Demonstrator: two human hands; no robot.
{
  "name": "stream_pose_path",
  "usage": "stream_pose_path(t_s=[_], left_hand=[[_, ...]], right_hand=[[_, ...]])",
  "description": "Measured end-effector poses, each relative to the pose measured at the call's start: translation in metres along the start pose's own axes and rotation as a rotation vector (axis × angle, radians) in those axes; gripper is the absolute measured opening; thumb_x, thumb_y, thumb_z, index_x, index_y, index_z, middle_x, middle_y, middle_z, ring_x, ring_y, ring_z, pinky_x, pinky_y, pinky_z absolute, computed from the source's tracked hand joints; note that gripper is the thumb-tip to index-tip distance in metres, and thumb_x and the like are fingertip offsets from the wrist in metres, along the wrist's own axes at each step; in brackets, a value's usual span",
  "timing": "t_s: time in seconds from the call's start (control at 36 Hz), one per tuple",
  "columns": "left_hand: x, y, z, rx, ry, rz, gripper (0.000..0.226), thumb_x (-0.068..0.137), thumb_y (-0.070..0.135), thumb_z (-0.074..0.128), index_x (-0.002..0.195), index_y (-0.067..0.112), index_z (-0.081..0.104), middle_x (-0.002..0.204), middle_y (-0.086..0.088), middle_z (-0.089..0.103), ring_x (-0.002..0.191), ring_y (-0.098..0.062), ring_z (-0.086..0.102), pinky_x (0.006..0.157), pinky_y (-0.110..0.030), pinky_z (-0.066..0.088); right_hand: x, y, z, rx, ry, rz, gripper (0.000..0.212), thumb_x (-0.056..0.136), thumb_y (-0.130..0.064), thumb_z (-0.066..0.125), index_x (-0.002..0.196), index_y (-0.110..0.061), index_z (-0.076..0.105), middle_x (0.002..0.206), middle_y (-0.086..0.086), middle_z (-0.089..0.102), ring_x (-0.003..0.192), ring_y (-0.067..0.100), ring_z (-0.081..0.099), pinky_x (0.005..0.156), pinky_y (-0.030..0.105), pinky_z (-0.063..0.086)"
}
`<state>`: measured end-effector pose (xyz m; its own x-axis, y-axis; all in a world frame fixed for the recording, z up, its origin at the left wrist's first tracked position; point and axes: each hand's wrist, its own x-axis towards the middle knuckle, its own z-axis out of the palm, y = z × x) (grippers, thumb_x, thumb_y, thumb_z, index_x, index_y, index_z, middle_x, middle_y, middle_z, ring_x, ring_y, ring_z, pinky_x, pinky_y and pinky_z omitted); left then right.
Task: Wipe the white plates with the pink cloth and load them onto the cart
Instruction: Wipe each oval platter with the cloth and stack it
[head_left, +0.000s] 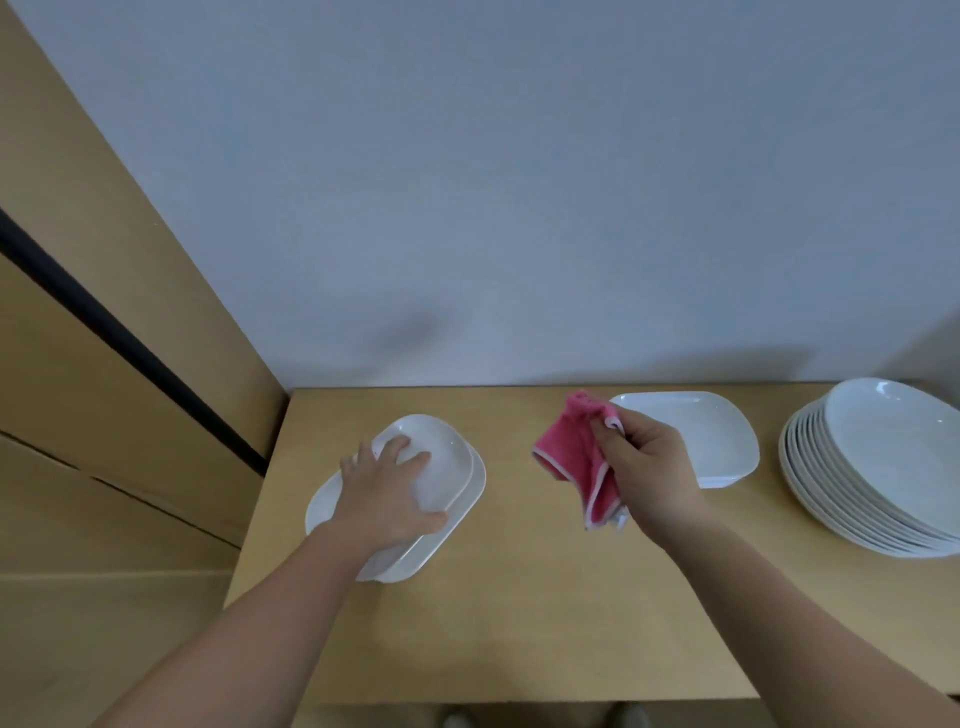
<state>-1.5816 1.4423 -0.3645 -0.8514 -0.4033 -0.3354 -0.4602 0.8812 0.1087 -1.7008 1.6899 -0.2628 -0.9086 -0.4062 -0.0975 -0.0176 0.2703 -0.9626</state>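
Two white rectangular plates (457, 483) lie stacked on the left of the wooden table (519, 597). My left hand (387, 499) rests on the top plate, fingers spread over its surface and thumb at its near edge. My right hand (647, 467) is raised above the table's middle and grips a crumpled pink cloth (576, 457) that hangs from its fingers. Behind that hand a single white rectangular plate (711, 431) lies on the table. A tall stack of white plates (883, 467) stands at the far right. No cart is in view.
A grey wall (519, 182) rises right behind the table. Tan cabinet panels (104, 364) with a dark gap stand close on the left. The table's near edge runs along the bottom, with floor and shoe tips (457, 719) below it.
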Motion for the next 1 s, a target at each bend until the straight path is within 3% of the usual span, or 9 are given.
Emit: stream_pose_path(t_s=[0.22,0.42,0.53,0.67,0.72,0.78,0.89,0.94,1.0], left_hand=[[0.008,-0.003,0.036,0.061,-0.028,0.044,0.09,0.065,0.081,0.049,0.144,0.042,0.032,0.159,0.006,0.011,0.139,-0.034,0.013,0.112,-0.05,0.016],[0.022,0.0,0.045,0.038,0.002,0.068,0.103,0.065,0.082,0.052,0.151,0.038,0.016,0.161,0.004,0.005,0.141,-0.034,0.013,0.115,-0.051,0.014],[0.029,0.004,0.046,0.021,0.038,0.064,0.108,0.063,0.084,0.053,0.152,0.037,0.015,0.162,0.003,0.007,0.142,-0.033,0.013,0.114,-0.051,0.014],[0.032,0.004,0.049,0.069,0.009,0.042,0.117,0.059,0.091,0.046,0.154,0.033,0.01,0.163,-0.005,0.001,0.145,-0.037,0.0,0.112,-0.059,0.006],[0.032,0.008,0.047,0.082,0.005,0.051,0.118,0.06,0.093,0.044,0.154,0.029,0.009,0.163,-0.007,-0.002,0.147,-0.036,-0.006,0.112,-0.061,0.0],[0.031,0.018,0.042,0.053,0.035,0.083,0.11,0.068,0.089,0.042,0.153,0.026,0.014,0.162,-0.008,0.0,0.148,-0.031,-0.008,0.113,-0.059,-0.004],[0.027,0.05,0.024,-0.168,0.163,0.214,0.068,0.09,0.056,0.051,0.147,0.021,0.036,0.159,-0.006,0.02,0.149,-0.023,0.011,0.12,-0.046,0.001],[0.024,0.072,0.014,-0.328,0.169,0.261,0.052,0.093,0.038,0.058,0.139,0.019,0.048,0.152,-0.004,0.035,0.14,-0.025,0.032,0.118,-0.037,0.017],[0.023,0.096,0.005,-0.448,0.144,0.281,0.041,0.094,0.03,0.057,0.133,0.018,0.054,0.141,0.0,0.049,0.122,-0.023,0.052,0.102,-0.031,0.038]], right_hand=[[-0.001,0.015,0.013,-0.033,0.03,0.056,0.03,0.097,-0.022,0.053,0.071,-0.025,0.068,0.058,0.0,0.045,0.054,0.013,0.043,0.053,0.026,0.034],[-0.006,0.027,0.019,-0.026,0.053,0.053,0.035,0.097,-0.019,0.053,0.073,-0.037,0.071,0.058,-0.003,0.048,0.054,0.011,0.044,0.053,0.025,0.036],[-0.007,0.03,0.019,-0.001,0.076,0.049,0.044,0.096,-0.014,0.053,0.069,-0.044,0.071,0.053,-0.012,0.05,0.051,0.005,0.044,0.048,0.016,0.036],[-0.01,0.034,0.015,0.017,0.099,0.031,0.044,0.096,-0.014,0.054,0.064,-0.041,0.069,0.057,-0.003,0.046,0.052,0.007,0.04,0.047,0.016,0.034],[-0.01,0.036,0.012,0.016,0.105,0.038,0.038,0.096,-0.015,0.054,0.065,-0.032,0.069,0.058,0.001,0.045,0.052,0.009,0.04,0.047,0.018,0.034],[-0.011,0.037,0.008,0.016,0.106,0.057,0.032,0.096,-0.015,0.054,0.066,-0.02,0.064,0.059,0.004,0.044,0.052,0.011,0.04,0.048,0.021,0.034],[-0.016,0.037,-0.004,0.039,0.122,0.093,0.037,0.096,-0.017,0.054,0.059,-0.02,0.059,0.06,0.002,0.042,0.054,0.01,0.04,0.05,0.02,0.034],[-0.019,0.038,-0.013,0.06,0.146,0.114,0.029,0.096,-0.018,0.054,0.07,-0.006,0.06,0.063,0.005,0.046,0.058,0.012,0.043,0.055,0.025,0.036],[-0.023,0.04,-0.024,0.079,0.155,0.139,0.025,0.096,-0.018,0.054,0.084,0.001,0.064,0.067,0.007,0.052,0.062,0.012,0.048,0.058,0.028,0.04]])
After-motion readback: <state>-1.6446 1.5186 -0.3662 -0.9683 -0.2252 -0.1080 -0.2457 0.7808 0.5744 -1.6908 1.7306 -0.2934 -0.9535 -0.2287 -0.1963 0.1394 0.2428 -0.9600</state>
